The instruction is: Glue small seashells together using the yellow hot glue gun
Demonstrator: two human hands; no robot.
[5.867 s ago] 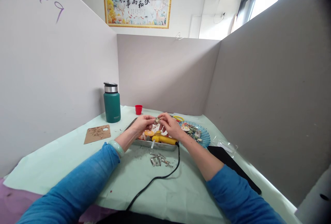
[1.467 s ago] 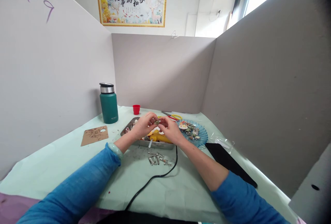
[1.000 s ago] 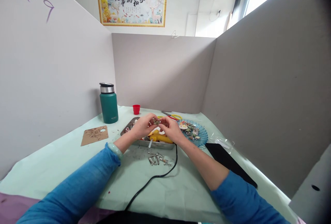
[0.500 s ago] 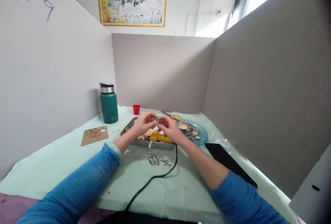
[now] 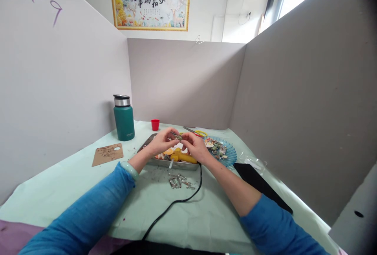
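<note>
Above a metal tray [image 5: 173, 163], my left hand [image 5: 163, 142] and my right hand [image 5: 194, 145] meet fingertip to fingertip. Between them is a small greenish shell-like piece [image 5: 178, 137], pinched from both sides; the fingers partly cover it and its exact kind is too small to make out. Under my hands, a yellow glue gun [image 5: 185, 157] lies across the tray with its pale nozzle pointing to the front. Shells [image 5: 168, 151] and orange bits show in the tray around it. In front lie several small silvery metal clips or pins [image 5: 177, 181].
A blue plate [image 5: 232, 155] of small shells stands right of the tray, with yellow-and-red-handled scissors or pliers [image 5: 200, 133] behind. A red cup [image 5: 155, 124], green bottle [image 5: 124, 119] and brown card [image 5: 107, 154] are leftward. A black cord [image 5: 173, 204] crosses the front; a black strip [image 5: 262, 186] lies right.
The small piece has turned slightly between my fingertips and my fingers have shifted a little on it. Everything on the table has stayed where it was.
</note>
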